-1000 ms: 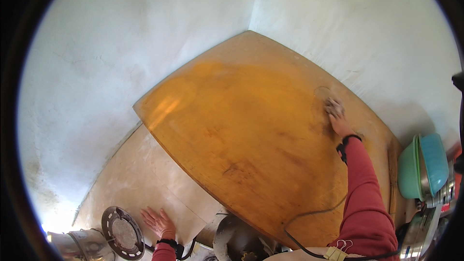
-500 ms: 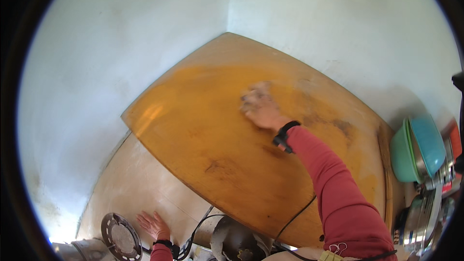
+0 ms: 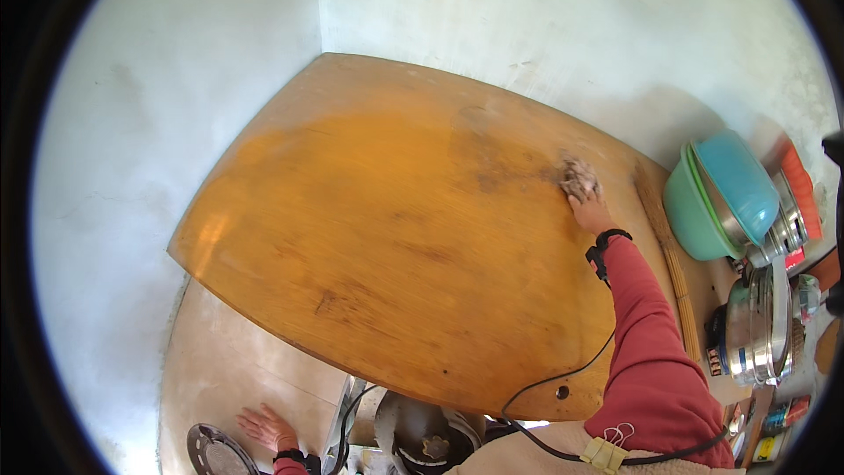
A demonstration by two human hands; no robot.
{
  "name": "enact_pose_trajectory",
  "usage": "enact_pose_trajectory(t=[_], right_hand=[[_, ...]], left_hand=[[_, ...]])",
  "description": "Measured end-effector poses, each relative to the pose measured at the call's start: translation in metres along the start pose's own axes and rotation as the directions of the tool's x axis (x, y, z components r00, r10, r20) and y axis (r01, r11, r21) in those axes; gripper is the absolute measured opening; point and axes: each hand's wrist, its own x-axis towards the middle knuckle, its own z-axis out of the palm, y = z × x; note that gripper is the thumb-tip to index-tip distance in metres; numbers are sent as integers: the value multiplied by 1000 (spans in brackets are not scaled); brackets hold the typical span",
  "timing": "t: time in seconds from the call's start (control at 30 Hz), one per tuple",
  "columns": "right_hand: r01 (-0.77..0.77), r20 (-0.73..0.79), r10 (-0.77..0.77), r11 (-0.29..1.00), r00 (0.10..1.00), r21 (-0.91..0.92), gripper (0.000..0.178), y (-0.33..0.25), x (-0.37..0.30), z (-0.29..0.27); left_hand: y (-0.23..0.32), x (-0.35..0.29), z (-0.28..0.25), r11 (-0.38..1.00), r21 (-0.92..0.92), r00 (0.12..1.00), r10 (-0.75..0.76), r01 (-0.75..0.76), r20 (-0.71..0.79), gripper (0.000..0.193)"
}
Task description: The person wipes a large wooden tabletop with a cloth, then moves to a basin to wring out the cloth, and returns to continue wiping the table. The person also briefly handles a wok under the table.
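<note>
A crumpled, dark-spotted rag (image 3: 577, 172) lies under my right hand (image 3: 592, 206), whose fingers are closed on it near the right part of a large orange-brown wooden board (image 3: 387, 220). Dark smears mark the board's surface just left of the rag. My left hand (image 3: 266, 428) holds nothing. Its fingers are spread over the beige tiled surface (image 3: 255, 352) below the board, beside a round dark metal disc (image 3: 220, 450).
Stacked green and blue basins (image 3: 712, 193) stand right of the board, with metal pots (image 3: 756, 325) nearer me. A bundle of thin sticks (image 3: 673, 273) runs along the right. Pale walls meet behind the board. A black cable (image 3: 545, 380) crosses its front edge.
My right hand has moved rightward over the board with the rag. The whole view has shifted, bringing the basins and pots further in. My left hand stays spread out at the lower left.
</note>
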Motion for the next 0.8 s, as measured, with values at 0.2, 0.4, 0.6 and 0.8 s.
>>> enact_pose_trajectory(t=[0.2, 0.4, 0.6, 0.8], right_hand=[[-312, 48, 311, 909, 949, 276, 63, -25, 22, -16], [457, -584, -409, 887, 701, -73, 55, -111, 6, -7], [492, -257, -456, 865, 852, 97, 51, -33, -55, -1], [-43, -117, 60, 989, 991, 144, 69, -28, 40, -11]], left_hand=[[2, -1, -5, 999, -1, 998, -45, 45, 38, 63], [2, -4, -10, 999, -50, 1000, -13, 12, -12, 62], [-1, 1, 3, 998, -53, 999, -23, 22, -31, 61], [-6, 7, 14, 1000, 16, 1000, -24, 24, 4, 64]])
